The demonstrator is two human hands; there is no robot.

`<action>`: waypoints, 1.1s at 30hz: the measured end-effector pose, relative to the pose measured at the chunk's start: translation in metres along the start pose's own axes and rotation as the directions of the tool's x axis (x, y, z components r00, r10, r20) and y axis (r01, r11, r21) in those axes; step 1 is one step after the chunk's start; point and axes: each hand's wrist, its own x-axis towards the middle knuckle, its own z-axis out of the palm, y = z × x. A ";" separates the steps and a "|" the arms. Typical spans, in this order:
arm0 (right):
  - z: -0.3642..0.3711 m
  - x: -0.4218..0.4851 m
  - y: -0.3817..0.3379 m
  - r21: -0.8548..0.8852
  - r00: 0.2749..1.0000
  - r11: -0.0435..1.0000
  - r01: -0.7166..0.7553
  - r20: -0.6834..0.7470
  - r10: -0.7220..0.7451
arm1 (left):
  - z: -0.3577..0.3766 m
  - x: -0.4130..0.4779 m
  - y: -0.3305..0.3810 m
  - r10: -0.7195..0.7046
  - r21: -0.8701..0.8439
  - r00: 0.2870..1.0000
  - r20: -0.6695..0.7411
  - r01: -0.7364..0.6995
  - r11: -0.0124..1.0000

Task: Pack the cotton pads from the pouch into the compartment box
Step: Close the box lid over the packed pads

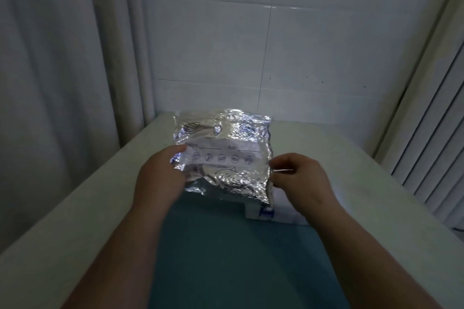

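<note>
your left hand (160, 175) grips the foil pouch (226, 138) at its left edge; fingers of your right hand (298, 178) pinch its right edge above the desk (364, 195).

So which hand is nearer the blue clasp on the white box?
Right. The right hand pinches the pouch just above the blue clasp; the left hand grips the pouch on its opposite side.
</note>
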 end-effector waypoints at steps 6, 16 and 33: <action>0.040 0.015 -0.018 -0.142 0.993 0.989 0.049 0.114 -0.033 | -0.019 0.016 -0.019 -0.159 0.036 0.987 -0.040 0.160 0.986; 0.082 0.018 -0.019 -0.613 0.963 0.752 0.243 0.246 -0.111 | -0.021 0.030 -0.043 -0.239 0.261 0.971 -0.006 0.232 0.937; 0.095 0.007 -0.012 -0.764 0.813 0.366 0.532 0.582 0.033 | 0.015 0.017 -0.047 -0.052 0.665 0.882 0.469 -0.314 0.678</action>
